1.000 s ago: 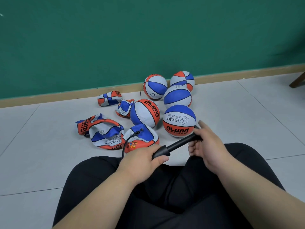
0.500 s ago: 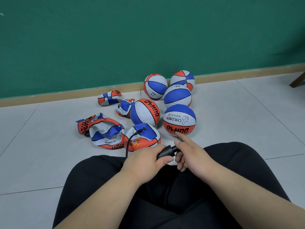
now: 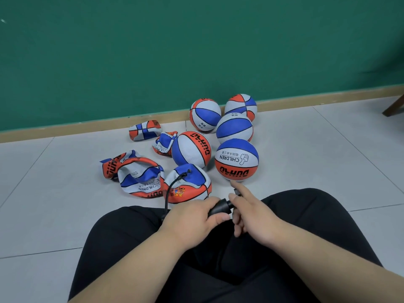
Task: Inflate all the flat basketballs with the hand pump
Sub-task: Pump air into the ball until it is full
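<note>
Fingers: your left hand (image 3: 192,217) grips the pump (image 3: 218,207), right hand (image 3: 255,213) curls on its handle. Five round balls (image 3: 236,159) at 1 o'clock; flat balls (image 3: 140,180) at 10 o'clock left to fill.

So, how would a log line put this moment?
left hand grips pump | right hand holds handle | hose in half-flat ball

Left hand (image 3: 192,217) and right hand (image 3: 253,213) grip a black hand pump (image 3: 219,207), its hose (image 3: 171,189) plugged into a half-flat basketball (image 3: 194,189).
</note>
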